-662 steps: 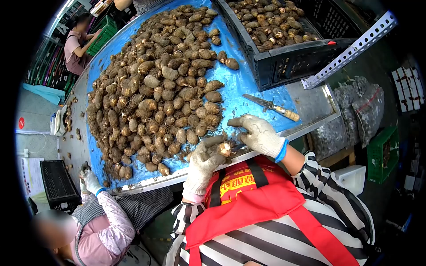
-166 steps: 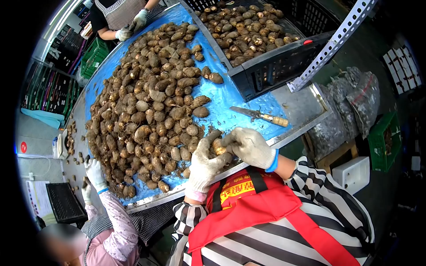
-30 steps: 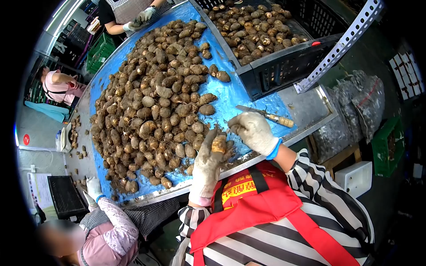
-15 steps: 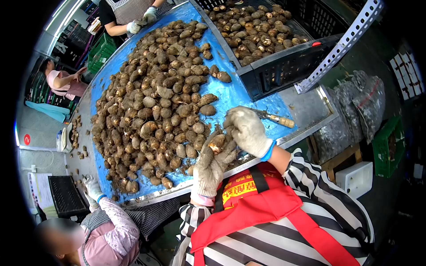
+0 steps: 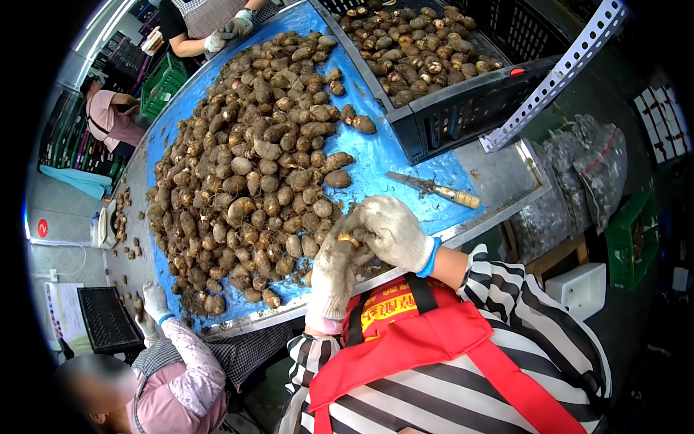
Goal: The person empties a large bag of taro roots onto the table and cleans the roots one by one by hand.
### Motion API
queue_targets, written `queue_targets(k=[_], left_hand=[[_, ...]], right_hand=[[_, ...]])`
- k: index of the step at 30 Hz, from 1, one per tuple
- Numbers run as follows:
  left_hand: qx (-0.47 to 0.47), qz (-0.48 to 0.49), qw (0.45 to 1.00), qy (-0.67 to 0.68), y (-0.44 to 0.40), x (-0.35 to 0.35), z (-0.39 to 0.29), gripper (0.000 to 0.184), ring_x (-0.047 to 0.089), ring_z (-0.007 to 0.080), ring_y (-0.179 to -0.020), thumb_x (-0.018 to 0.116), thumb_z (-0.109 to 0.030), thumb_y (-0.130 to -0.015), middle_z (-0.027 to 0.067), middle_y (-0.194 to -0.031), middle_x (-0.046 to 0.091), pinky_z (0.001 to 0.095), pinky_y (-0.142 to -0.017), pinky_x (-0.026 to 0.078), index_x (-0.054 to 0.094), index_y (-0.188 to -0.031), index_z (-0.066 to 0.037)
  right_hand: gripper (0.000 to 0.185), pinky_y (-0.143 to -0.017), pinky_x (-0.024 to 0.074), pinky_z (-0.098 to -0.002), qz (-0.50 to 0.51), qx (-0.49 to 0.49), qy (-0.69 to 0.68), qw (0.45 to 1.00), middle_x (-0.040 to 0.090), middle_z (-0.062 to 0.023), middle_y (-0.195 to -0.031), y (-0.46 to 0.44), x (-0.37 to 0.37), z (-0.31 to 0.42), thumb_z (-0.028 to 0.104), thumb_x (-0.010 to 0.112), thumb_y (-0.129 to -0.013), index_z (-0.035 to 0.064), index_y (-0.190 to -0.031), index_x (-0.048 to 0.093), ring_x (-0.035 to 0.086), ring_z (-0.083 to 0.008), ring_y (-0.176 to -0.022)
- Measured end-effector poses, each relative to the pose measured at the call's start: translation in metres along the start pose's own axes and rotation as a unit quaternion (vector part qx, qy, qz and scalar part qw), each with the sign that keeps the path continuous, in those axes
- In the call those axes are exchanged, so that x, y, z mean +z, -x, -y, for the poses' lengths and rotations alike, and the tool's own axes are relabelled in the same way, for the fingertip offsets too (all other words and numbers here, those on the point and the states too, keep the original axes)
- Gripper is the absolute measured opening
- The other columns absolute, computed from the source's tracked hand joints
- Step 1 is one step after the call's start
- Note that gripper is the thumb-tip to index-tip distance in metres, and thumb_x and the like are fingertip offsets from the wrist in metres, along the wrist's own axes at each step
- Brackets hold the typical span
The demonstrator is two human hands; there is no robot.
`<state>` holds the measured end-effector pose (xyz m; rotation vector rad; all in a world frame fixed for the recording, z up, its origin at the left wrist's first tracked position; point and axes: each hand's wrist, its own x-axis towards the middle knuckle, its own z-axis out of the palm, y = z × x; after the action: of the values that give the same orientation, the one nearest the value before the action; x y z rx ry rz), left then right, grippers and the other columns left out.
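Both my hands wear dirty whitish knit gloves and meet over the near edge of a blue-covered table. My left hand point(image 5: 332, 275) is closed around a small brown taro point(image 5: 351, 239), mostly hidden by the gloves. My right hand point(image 5: 394, 231) pinches at the same taro, its fingers curled over the top. A large heap of hairy, soil-covered taros point(image 5: 249, 173) lies to the left and beyond. Beyond my right hand, a knife point(image 5: 454, 195) with a wooden handle rests on the blue sheet point(image 5: 376, 159).
A black crate point(image 5: 448, 116) of taros stands at the far right, beside a perforated metal post point(image 5: 553, 76). Gloved co-workers stand at the far edge and at left point(image 5: 155, 304); another person point(image 5: 112, 116) is farther back. Plastic bags point(image 5: 571, 181) and a green crate point(image 5: 630, 242) are at right.
My right hand has come down and nearer, away from the knife, so its blade now shows. The taro is more covered by my gloves. The person at the back has turned.
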<state>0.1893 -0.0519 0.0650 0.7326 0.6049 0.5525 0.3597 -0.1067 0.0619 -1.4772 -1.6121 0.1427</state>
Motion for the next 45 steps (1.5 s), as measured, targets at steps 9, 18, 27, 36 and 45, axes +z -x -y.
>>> queue_targets(k=[9,18,27,36,45], left_hand=[[-0.015,0.042,0.994,0.104,0.005,0.001,-0.003,0.06,0.056,0.0443,-0.128,0.047,-0.034,-0.107,0.025,-0.145,0.05,0.0541,-0.105,0.05,0.033,-0.152,0.003],[-0.012,0.026,0.99,0.135,0.003,-0.016,0.01,0.053,0.065,0.0359,-0.118,0.051,-0.031,-0.106,0.0216,-0.135,0.059,0.0491,-0.098,0.056,0.043,-0.145,0.004],[-0.03,-0.031,0.989,-0.139,0.013,-0.001,-0.012,0.043,0.069,0.0275,-0.107,0.058,-0.026,-0.103,0.0165,-0.124,0.066,0.0406,-0.092,0.059,0.054,-0.134,0.004],[-0.038,0.051,0.995,0.076,0.012,-0.004,-0.011,0.054,0.063,0.0329,-0.119,0.054,-0.033,-0.104,0.0214,-0.133,0.06,0.0451,-0.102,0.053,0.046,-0.143,0.004],[-0.019,0.045,0.959,0.278,0.007,0.0,-0.002,0.054,0.049,0.0435,-0.134,0.043,-0.033,-0.108,0.0276,-0.149,0.044,0.0589,-0.109,0.045,0.036,-0.15,0.001]], right_hand=[[0.014,-0.07,0.0545,-0.0339,-0.056,0.122,-0.06,0.989,0.07,-0.0131,-0.089,-0.017,-0.017,-0.013,-0.008,0.058,-0.084,-0.0013,-0.09,0.068,0.066,-0.0244,-0.075],[0.033,-0.085,0.0524,-0.0457,0.033,-0.044,-0.027,0.998,0.069,-0.0123,-0.095,-0.008,-0.016,0.003,0.005,0.065,-0.073,0.0051,-0.105,0.072,0.067,-0.0326,-0.095],[0.024,-0.081,0.0497,-0.0426,0.063,-0.075,0.046,0.994,0.066,-0.008,-0.092,0.0,-0.001,-0.006,0.014,0.066,-0.075,0.0089,-0.098,0.07,0.064,-0.0287,-0.093],[0.011,-0.073,0.0565,-0.0384,-0.02,0.094,-0.032,0.995,0.073,-0.0131,-0.088,-0.021,-0.016,-0.01,0.006,0.064,-0.089,0.0032,-0.093,0.073,0.07,-0.0285,-0.08],[0.019,-0.078,0.0549,-0.0401,-0.021,0.109,-0.022,0.994,0.07,-0.0138,-0.096,-0.009,-0.035,0.001,0.001,0.069,-0.075,0.0033,-0.093,0.069,0.068,-0.0311,-0.088]])
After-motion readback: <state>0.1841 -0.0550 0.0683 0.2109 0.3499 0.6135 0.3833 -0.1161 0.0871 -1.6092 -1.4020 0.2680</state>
